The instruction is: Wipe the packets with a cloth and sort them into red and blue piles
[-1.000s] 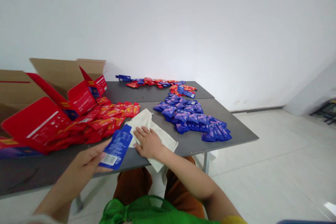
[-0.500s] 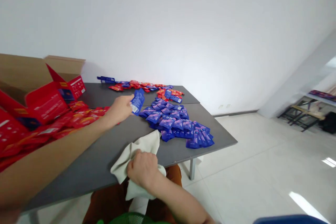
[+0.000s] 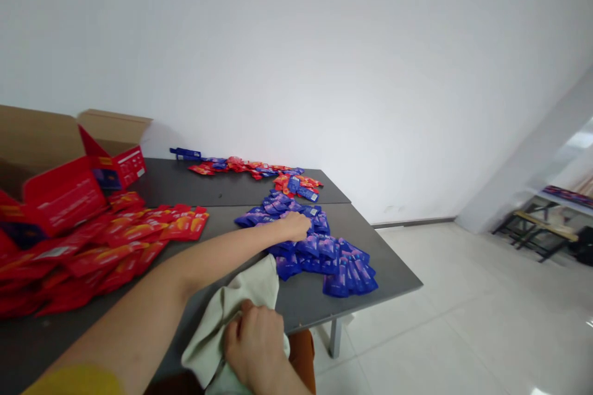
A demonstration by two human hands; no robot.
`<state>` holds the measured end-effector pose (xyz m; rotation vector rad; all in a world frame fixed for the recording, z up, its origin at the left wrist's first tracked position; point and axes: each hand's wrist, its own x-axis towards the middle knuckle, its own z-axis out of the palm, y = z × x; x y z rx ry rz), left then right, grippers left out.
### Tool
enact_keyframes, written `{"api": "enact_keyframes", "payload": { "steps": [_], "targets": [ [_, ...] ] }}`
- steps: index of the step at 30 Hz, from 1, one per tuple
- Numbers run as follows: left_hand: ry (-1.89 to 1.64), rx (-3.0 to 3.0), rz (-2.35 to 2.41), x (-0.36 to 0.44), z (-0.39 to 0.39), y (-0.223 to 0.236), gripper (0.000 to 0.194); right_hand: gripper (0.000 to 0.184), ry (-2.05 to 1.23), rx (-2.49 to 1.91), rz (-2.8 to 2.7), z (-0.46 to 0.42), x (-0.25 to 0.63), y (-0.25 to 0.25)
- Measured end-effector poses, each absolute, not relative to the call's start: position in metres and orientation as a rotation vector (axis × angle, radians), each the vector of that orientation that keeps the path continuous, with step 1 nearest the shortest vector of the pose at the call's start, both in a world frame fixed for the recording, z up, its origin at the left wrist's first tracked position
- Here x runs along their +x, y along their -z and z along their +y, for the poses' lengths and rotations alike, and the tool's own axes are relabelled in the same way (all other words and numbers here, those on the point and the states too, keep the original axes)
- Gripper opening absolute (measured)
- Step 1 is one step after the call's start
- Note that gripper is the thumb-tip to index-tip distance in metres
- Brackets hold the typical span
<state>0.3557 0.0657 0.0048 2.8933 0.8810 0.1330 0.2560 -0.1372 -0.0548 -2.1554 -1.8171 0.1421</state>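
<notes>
My left hand (image 3: 296, 226) reaches over the pile of blue-purple packets (image 3: 303, 256) on the dark table. Its fingers are closed at a blue packet (image 3: 314, 211) with a white label, lying against the pile; the fingertips are partly hidden. Nearer my lap, my right hand (image 3: 256, 340) grips a pale cream cloth bag (image 3: 210, 332) that looks crumpled, at the table's front edge. To the left of my arm, red packets (image 3: 139, 231) lie in an overlapping heap.
Open red cardboard boxes (image 3: 65, 194) stand at the left. Mixed red and blue packets (image 3: 243, 165) lie along the wall, and a smaller mixed group (image 3: 296, 185) sits behind the blue pile. The table's right edge (image 3: 398, 259) borders the pale floor.
My left hand has moved right, carrying the blue packet from above the table to the blue pile. My right hand stays on the cloth bag. The view has tilted slightly.
</notes>
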Motion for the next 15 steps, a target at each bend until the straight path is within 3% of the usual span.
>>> {"api": "enact_keyframes", "payload": {
  "steps": [4, 9, 15],
  "targets": [
    [-0.250, 2.702, 1.118, 0.324, 0.106, -0.013, 0.025, 0.017, -0.136, -2.080, -1.827, -0.132, 0.263, 0.060],
    [-0.459, 2.324, 1.533, 0.233, 0.185, -0.017, 0.020, 0.021, -0.164, -1.989, -1.827, -0.125, 0.270, 0.068],
    [-0.766, 1.817, 1.567, 0.116, 0.259, -0.012, 0.022, 0.024, -0.144, -2.032, -1.850, -0.107, 0.264, 0.069]
  ]
}}
